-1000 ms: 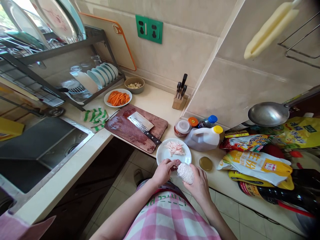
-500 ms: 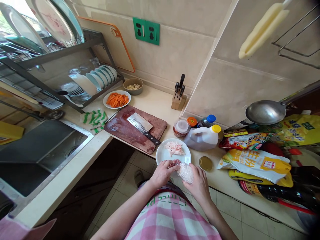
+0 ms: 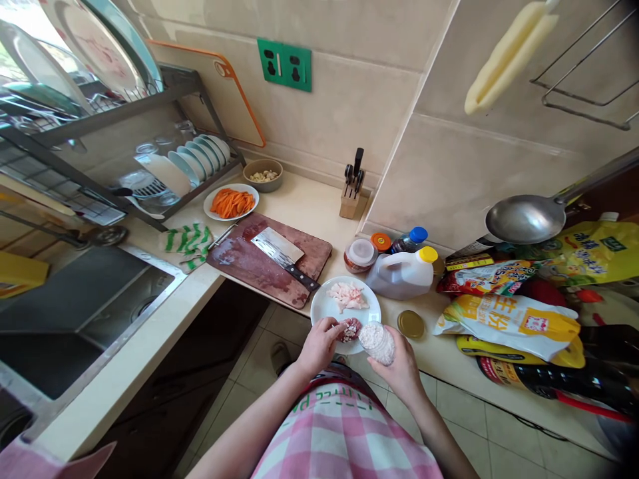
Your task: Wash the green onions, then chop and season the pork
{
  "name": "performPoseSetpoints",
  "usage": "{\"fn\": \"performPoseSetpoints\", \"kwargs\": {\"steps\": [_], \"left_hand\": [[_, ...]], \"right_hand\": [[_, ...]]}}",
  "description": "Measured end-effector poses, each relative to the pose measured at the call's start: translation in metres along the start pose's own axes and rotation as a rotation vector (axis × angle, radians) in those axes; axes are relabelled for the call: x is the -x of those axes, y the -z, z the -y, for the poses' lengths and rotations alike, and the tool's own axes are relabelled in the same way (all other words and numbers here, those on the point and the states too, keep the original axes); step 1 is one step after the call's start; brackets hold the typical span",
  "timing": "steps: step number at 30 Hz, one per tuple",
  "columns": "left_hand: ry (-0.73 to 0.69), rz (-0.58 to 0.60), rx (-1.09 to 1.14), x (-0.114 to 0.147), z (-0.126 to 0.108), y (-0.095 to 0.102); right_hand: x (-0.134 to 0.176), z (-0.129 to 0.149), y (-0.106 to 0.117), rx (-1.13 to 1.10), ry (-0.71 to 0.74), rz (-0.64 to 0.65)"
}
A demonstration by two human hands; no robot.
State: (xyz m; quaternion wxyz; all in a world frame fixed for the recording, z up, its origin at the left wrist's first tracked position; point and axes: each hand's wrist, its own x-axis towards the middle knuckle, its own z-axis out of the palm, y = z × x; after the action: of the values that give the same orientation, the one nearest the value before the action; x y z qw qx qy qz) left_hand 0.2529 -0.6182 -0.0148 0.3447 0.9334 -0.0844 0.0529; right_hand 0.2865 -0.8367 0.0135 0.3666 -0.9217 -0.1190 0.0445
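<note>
My right hand (image 3: 402, 366) is wrapped round a clear glass jar (image 3: 378, 342) of white granules, tilted with its mouth toward the plate. My left hand (image 3: 319, 347) is at the near left edge of the white plate (image 3: 324, 313), its fingertips drawn together at a small heap of red meat (image 3: 349, 329) dotted with white granules. Whether anything is pinched between those fingers is too small to tell. Pale pinkish-white meat strips (image 3: 347, 296) lie farther back on the same plate. A gold-coloured lid (image 3: 410, 324) rests on the counter, right of the plate.
A cleaver (image 3: 277, 247) lies on the brown cutting board (image 3: 239, 256). Behind are a plate of sliced carrots (image 3: 232, 203), a bowl (image 3: 263, 174), and a knife block (image 3: 352, 196). Right of the plate stand a plastic jug (image 3: 402, 274) and several seasoning packets. The sink (image 3: 124, 299) is at left.
The jar in my right hand has moved slightly right and away from my left hand. My left hand has shifted slightly left, and the red meat shows more fully. The camera view has shifted slightly.
</note>
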Motion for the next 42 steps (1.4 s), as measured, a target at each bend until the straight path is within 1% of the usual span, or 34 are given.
{"fn": "performPoseSetpoints", "kwargs": {"steps": [4,7,9,12,14,15,17,19,20,22,23,24,25,27,29,30,32,34,35,37,39,41,42], "left_hand": [[0.009,0.019,0.029,0.001,0.000,0.001],[0.021,0.018,0.055,0.001,0.000,0.000],[0.019,0.015,0.077,0.001,0.001,-0.002],[0.017,0.008,0.127,-0.001,-0.001,-0.002],[0.030,0.003,0.174,-0.001,-0.006,-0.001],[0.050,0.002,0.205,-0.001,-0.010,0.001],[0.123,-0.009,0.304,-0.002,-0.018,0.002],[0.241,-0.033,0.486,-0.006,-0.027,0.000],[0.303,-0.045,0.616,-0.009,-0.033,-0.002],[0.390,-0.049,0.930,-0.017,-0.044,-0.009],[0.404,-0.033,1.074,-0.021,-0.049,-0.012],[0.399,-0.008,1.186,-0.025,-0.054,-0.016],[0.384,0.017,1.258,-0.029,-0.058,-0.020],[0.350,0.059,1.303,-0.034,-0.064,-0.026],[0.343,0.079,1.354,-0.036,-0.068,-0.030],[0.354,0.092,1.411,-0.036,-0.070,-0.032],[0.400,0.126,1.546,-0.036,-0.071,-0.034],[0.455,0.149,1.647,-0.034,-0.072,-0.036],[0.479,0.149,1.681,-0.034,-0.073,-0.037],[0.511,0.137,1.731,-0.035,-0.073,-0.039],[0.533,0.127,1.764,-0.036,-0.074,-0.040],[0.551,0.117,1.776,-0.037,-0.075,-0.041],[0.558,0.110,1.776,-0.038,-0.076,-0.041]], "right_hand": [[0.006,-0.016,0.006,-0.386,-0.089,0.022],[0.002,-0.032,0.018,-0.587,-0.085,-0.046],[-0.009,-0.043,0.028,-0.628,-0.092,-0.146],[-0.035,-0.055,0.045,-0.614,-0.137,-0.357],[-0.052,-0.059,0.056,-0.615,-0.167,-0.480],[-0.056,-0.058,0.062,-0.617,-0.171,-0.525],[-0.055,-0.051,0.072,-0.590,-0.162,-0.568],[-0.042,-0.037,0.078,-0.532,-0.147,-0.538],[-0.033,-0.027,0.078,-0.511,-0.136,-0.492],[-0.013,-0.003,0.071,-0.537,-0.061,-0.340],[-0.004,0.009,0.065,-0.561,-0.010,-0.256],[0.003,0.021,0.058,-0.578,0.030,-0.202],[0.009,0.032,0.050,-0.576,0.048,-0.180],[0.016,0.048,0.036,-0.524,0.042,-0.165],[0.019,0.055,0.031,-0.435,0.033,-0.164],[0.019,0.055,0.032,-0.388,0.067,-0.147],[0.018,0.046,0.043,-0.298,0.204,-0.098],[0.011,0.025,0.059,-0.198,0.310,-0.079],[0.005,0.011,0.066,-0.135,0.302,-0.092],[-0.012,-0.020,0.075,0.026,0.177,-0.128],[-0.030,-0.050,0.076,0.205,0.066,-0.032],[-0.044,-0.072,0.073,0.316,0.042,0.093],[-0.049,-0.079,0.072,0.341,0.047,0.135]]}}
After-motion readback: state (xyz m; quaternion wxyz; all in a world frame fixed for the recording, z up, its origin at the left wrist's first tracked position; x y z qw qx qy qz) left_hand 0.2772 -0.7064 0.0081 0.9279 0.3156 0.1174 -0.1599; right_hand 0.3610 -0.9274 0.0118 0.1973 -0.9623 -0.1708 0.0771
